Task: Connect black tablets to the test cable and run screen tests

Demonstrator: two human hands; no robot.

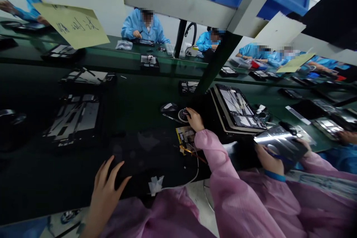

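Note:
My left hand (105, 186) hovers with spread fingers at the left edge of a dark flat panel (147, 147) lying on the bench; whether it touches is hard to tell. Farther forward, my right hand (196, 119) has its fingertips pinched at a small round white-rimmed object (182, 115); what lies between the fingers is mostly hidden. Just left of it sits a black computer mouse (169, 108). Below my right wrist are a small yellow-edged board (184, 135) and an orange strip (192, 152). A white cable (197, 173) curves down toward the bench's front edge.
Opened tablet-like devices (75, 119) stand in stacks at the left, and another tall stack (237, 108) is right of my arm. A neighbour in pink sleeves holds a glossy dark panel (279, 143) close by. A metal shelf beam (178, 2) and dark post cross ahead.

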